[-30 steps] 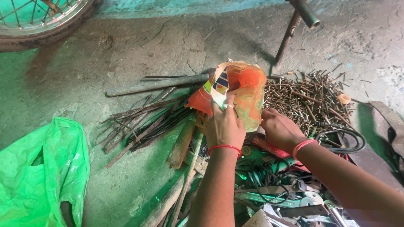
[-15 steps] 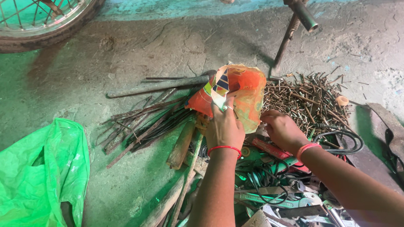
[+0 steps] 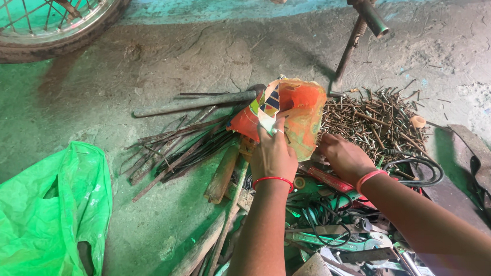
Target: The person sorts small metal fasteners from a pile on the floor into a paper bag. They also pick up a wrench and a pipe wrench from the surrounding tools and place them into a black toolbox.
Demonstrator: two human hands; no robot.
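Note:
My left hand grips the rim of an orange plastic bag with a colourful printed patch, holding its mouth up. My right hand rests palm down just right of the bag, fingers curled at the near edge of a heap of rusty nails. Whether it holds any nails is hidden under the fingers. Both wrists wear red bands.
Rusty rods and a metal pipe lie left of the bag. A green plastic bag sits at lower left. Wrenches, cables and tools crowd the floor below my hands. A spoked wheel and a kickstand stand beyond.
My right hand has shifted slightly, staying at the nail heap's edge. The left hand and orange bag have barely moved.

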